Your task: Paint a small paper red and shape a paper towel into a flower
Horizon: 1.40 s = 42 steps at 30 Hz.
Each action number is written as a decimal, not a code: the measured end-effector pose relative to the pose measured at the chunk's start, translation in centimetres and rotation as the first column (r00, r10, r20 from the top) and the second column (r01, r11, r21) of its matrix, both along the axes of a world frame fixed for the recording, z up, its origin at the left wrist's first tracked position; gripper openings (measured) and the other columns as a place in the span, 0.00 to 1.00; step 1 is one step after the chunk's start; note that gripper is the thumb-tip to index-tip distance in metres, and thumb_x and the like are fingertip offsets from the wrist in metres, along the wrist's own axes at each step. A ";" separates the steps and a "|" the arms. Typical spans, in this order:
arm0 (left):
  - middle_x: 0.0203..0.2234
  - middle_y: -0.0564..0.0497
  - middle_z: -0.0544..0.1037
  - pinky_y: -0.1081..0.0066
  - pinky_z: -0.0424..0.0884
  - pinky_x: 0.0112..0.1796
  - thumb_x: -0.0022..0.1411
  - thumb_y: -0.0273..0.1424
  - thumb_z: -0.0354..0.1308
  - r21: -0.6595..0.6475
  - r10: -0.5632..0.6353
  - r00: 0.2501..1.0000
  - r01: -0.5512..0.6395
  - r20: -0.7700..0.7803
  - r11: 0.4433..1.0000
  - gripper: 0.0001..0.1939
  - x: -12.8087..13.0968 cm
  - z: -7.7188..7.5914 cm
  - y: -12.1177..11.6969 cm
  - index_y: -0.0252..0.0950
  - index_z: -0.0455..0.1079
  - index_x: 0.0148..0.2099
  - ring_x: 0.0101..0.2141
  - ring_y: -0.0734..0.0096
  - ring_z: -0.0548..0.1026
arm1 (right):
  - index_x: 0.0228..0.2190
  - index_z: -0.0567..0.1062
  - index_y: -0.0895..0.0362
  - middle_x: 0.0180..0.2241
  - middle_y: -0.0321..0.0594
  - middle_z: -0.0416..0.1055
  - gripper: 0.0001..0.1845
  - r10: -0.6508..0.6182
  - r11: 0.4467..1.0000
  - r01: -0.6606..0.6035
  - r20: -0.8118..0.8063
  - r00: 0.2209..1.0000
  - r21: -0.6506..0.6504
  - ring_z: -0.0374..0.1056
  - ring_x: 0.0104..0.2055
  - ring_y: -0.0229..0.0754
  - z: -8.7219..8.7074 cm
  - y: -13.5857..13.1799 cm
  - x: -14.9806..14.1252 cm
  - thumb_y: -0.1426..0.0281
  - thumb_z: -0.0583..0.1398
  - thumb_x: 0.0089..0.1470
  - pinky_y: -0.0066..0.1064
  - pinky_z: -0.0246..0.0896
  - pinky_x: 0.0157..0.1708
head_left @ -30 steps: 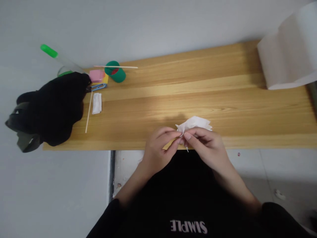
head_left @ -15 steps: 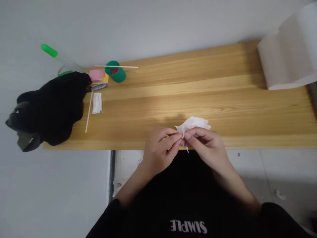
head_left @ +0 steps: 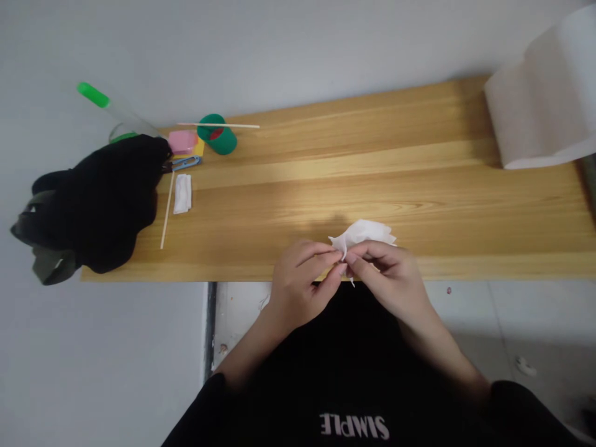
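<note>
A white tissue (head_left: 367, 231) is bunched between my two hands at the front edge of the wooden table. My left hand (head_left: 305, 282) pinches its gathered part from the left with thumb and fingertips. From the right, my right hand (head_left: 388, 273) pinches the same spot, thumb against curled fingers. The loose part of the tissue fans out beyond my fingers over the table, and a thin tip hangs below them. My fingertips hide the gathered middle.
At left on the table (head_left: 302, 186) lie black cloth (head_left: 112, 205), a folded white tissue (head_left: 183, 194), a wooden stick (head_left: 167, 211), blue thread snips (head_left: 186, 162) and a pink block (head_left: 182, 141). A green cup (head_left: 223, 141) has another stick (head_left: 244, 126) across it. A white paper bundle (head_left: 540, 105) stands at right.
My left thumb has shifted slightly at the gathered part of the tissue. Both hands keep their pinch, and everything else stays where it was.
</note>
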<state>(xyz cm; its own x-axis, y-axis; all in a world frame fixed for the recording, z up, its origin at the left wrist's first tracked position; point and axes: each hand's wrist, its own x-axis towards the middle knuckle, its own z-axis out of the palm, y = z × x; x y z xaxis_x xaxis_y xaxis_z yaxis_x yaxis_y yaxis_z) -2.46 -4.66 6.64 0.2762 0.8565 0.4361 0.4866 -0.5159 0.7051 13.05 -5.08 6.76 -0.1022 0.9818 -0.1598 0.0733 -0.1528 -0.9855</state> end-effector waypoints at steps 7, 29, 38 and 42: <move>0.29 0.51 0.79 0.68 0.72 0.36 0.59 0.28 0.56 -0.250 0.048 0.993 -0.018 0.112 0.968 0.04 0.1 0.5 0.0 0.38 0.73 0.34 0.32 0.70 0.75 | 0.24 0.75 0.57 0.22 0.35 0.73 0.08 0.041 0.998 -0.046 0.087 0.995 0.053 0.67 0.24 0.35 0.3 0.1 0.0 0.68 0.59 0.52 0.27 0.63 0.25; 0.23 0.52 0.77 0.70 0.71 0.33 0.53 0.31 0.61 -0.675 0.180 0.905 0.144 0.385 0.724 0.05 -0.7 -0.7 0.8 0.36 0.73 0.28 0.27 0.73 0.74 | 0.25 0.75 0.56 0.23 0.34 0.73 0.07 0.180 0.962 -0.225 0.259 0.949 0.157 0.66 0.25 0.34 0.0 0.0 0.3 0.73 0.57 0.52 0.26 0.60 0.26; 0.22 0.52 0.77 0.71 0.70 0.31 0.52 0.32 0.62 -0.670 0.156 0.932 0.114 0.328 0.733 0.05 -0.8 -0.4 0.9 0.36 0.72 0.27 0.26 0.73 0.73 | 0.25 0.75 0.56 0.23 0.34 0.72 0.08 0.193 0.959 -0.239 0.271 0.943 0.150 0.65 0.25 0.34 0.1 0.0 0.3 0.72 0.57 0.53 0.26 0.59 0.26; 0.22 0.52 0.77 0.71 0.71 0.31 0.51 0.30 0.62 -0.661 0.151 0.937 0.102 0.315 0.743 0.04 -0.8 -0.4 0.9 0.36 0.72 0.27 0.26 0.72 0.73 | 0.25 0.75 0.56 0.23 0.34 0.73 0.08 0.196 0.959 -0.241 0.263 0.945 0.149 0.66 0.25 0.34 0.1 0.0 0.3 0.73 0.57 0.53 0.26 0.59 0.26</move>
<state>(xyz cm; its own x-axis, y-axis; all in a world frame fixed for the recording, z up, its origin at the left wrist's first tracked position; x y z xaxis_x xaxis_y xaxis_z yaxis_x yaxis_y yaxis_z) -3.27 -3.75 6.20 0.2007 0.9625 -0.1826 0.1675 0.1499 0.9744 13.36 -5.10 6.84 -0.2972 0.9543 -0.0326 0.3253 0.0691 -0.9431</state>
